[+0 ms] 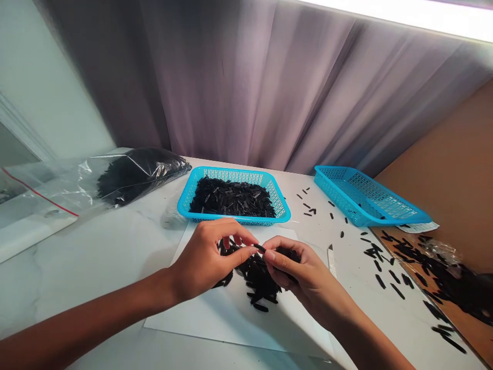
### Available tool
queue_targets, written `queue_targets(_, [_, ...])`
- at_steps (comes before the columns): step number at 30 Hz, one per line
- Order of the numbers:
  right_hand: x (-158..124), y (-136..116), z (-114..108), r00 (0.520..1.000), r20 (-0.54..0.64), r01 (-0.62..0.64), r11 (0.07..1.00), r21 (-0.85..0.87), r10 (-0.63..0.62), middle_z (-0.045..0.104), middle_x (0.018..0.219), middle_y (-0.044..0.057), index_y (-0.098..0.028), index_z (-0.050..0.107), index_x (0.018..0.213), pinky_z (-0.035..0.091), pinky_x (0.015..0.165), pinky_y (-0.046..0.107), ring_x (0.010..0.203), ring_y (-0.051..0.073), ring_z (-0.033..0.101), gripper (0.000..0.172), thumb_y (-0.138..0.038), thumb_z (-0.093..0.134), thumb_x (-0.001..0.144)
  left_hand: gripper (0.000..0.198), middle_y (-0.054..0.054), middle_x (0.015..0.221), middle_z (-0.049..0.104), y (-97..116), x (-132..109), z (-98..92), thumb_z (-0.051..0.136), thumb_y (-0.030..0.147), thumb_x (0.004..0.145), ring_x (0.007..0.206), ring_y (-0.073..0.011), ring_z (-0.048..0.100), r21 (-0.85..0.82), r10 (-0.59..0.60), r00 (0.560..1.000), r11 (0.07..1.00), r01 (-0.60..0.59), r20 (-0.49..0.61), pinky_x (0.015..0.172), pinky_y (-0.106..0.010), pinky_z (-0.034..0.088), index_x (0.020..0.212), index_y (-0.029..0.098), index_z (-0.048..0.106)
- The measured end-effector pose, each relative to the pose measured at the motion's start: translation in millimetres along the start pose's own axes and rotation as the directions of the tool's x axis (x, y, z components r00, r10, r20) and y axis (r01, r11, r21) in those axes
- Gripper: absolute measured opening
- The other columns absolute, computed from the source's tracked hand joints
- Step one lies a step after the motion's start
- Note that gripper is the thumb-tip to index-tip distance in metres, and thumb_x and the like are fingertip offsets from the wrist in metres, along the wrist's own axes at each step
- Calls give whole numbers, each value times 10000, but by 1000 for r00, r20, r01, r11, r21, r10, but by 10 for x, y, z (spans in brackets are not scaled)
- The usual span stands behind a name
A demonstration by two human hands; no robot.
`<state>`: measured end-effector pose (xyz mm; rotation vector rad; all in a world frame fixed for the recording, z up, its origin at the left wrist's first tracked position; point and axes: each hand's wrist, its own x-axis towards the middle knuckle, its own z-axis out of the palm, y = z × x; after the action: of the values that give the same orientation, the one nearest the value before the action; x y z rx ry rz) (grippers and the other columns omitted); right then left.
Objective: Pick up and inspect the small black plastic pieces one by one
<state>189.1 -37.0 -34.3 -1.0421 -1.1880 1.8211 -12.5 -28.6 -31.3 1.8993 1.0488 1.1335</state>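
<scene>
Over the white sheet (192, 318), my left hand (202, 257) pinches one end of a small black strip (259, 248) between thumb and fingertips. The other end of the strip sits between the thumb and fingers of my right hand (308, 267). More black pieces show around the curled fingers of the right hand, but I cannot tell whether they are held or lie behind. Beneath both hands, a loose pile of black strips (256, 277) rests on the sheet, partly covered by my hands. Just beyond them stands a blue basket (234, 220) filled with similar strips.
A second blue basket (341, 205) sits tilted at the back right with a few strips inside. Loose strips (379, 252) scatter across the right side, onto a brown surface. A clear bag (144, 177) of black pieces lies at the left. A thin cutter-like object (332, 261) lies beside the sheet.
</scene>
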Motion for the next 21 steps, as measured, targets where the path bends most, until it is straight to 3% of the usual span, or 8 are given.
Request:
queue_targets(9, [-14, 0, 13, 1000, -18, 24, 999, 46, -23, 411, 574, -63, -146, 699, 852, 132, 487, 257, 534, 72, 247, 205, -339, 766, 834, 74, -1, 762, 729, -5, -19, 5, 759, 119, 793, 680, -104, 606, -14, 134, 991, 991, -134, -24, 591, -224, 460, 836, 180, 755])
queue_targets(16, [-19, 4, 14, 998, -46, 47, 999, 28, -46, 444, 585, -54, -147, 690, 798, 141, 488, 253, 535, 69, 268, 227, -354, 782, 821, 157, 19, 776, 742, -26, -14, 13, 745, 57, 798, 695, -89, 618, 9, 183, 981, 983, -182, -71, 585, -201, 456, 871, 196, 758])
queue_targets(21, [-6, 8, 18, 998, -42, 53, 997, 57, -51, 448, 565, -58, -144, 662, 734, 141, 474, 251, 505, 58, 257, 272, -375, 766, 833, 141, 25, 767, 740, -19, -9, 0, 746, 68, 808, 698, -87, 626, 10, 155, 986, 988, -155, -62, 587, -197, 458, 850, 201, 761])
